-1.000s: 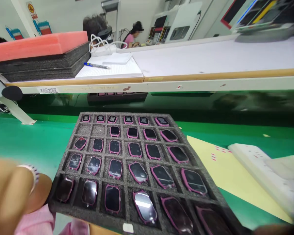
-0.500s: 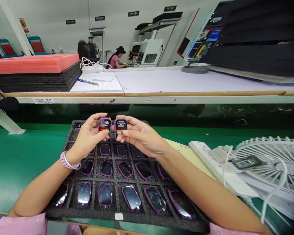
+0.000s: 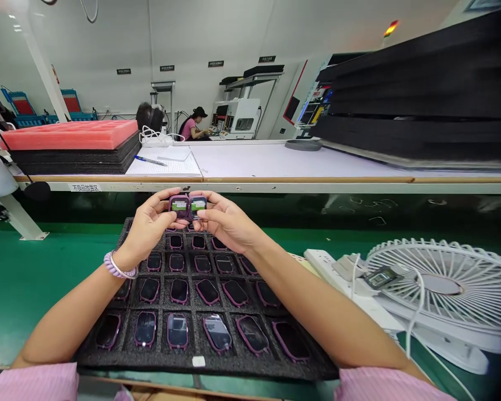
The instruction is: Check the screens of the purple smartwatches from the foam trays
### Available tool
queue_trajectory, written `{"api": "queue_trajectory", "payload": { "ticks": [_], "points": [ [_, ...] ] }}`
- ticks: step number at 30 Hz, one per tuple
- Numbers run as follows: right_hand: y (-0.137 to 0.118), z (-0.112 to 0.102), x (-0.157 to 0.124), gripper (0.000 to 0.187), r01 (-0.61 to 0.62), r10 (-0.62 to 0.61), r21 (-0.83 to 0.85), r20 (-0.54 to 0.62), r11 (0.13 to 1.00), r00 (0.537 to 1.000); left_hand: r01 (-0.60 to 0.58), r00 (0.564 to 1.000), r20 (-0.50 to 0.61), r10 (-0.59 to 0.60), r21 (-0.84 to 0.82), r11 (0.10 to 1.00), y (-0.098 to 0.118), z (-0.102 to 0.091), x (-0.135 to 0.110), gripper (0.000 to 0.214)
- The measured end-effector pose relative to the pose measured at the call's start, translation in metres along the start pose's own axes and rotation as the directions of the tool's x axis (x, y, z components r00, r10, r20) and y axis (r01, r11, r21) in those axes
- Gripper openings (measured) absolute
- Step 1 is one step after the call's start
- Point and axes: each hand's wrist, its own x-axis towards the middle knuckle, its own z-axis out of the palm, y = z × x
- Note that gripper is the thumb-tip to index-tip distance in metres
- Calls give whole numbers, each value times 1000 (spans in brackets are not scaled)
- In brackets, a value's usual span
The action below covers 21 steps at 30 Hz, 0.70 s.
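Stretching beneath everything, the green table (image 3: pixel 33 301) carries a black foam tray (image 3: pixel 150 358), directly in front of the person. Smaller than the tray's spread, a white fan (image 3: pixel 442 285) lies to its right, with a white power strip (image 3: pixel 319 260) between them. Above the tray come the two hands, close together: the left hand (image 3: pixel 147 229) is pinched on the left watch (image 3: pixel 178 206), thumb low on its face, and the right hand (image 3: pixel 230 224) grips the right watch (image 3: pixel 197 206) likewise. Both watches are raised over the tray's far rows, side by side, their screens lit with green; whether they touch is hard to tell. The handling of this pair looks underway, not finished, as neither sits in a compartment. The near row is filled with dark-faced watches (image 3: pixel 177 332); whether those are done or waiting cannot be told, and the hands partly hide the far rows.
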Motion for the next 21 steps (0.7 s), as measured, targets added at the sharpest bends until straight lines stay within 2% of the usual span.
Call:
{"api": "queue_trajectory", "payload": {
  "ticks": [10, 21],
  "points": [
    [-21, 6, 12, 51, 140, -140, -18, -5, 990, 990, -80, 997, 2, 80, 18, 997, 26, 9, 11, 49],
    [-50, -1, 26, 48, 239, -241, -102, -2, 966, 971, -146, 989, -12, 146, 31, 989, 42, 16, 46, 50]
  ]
}}
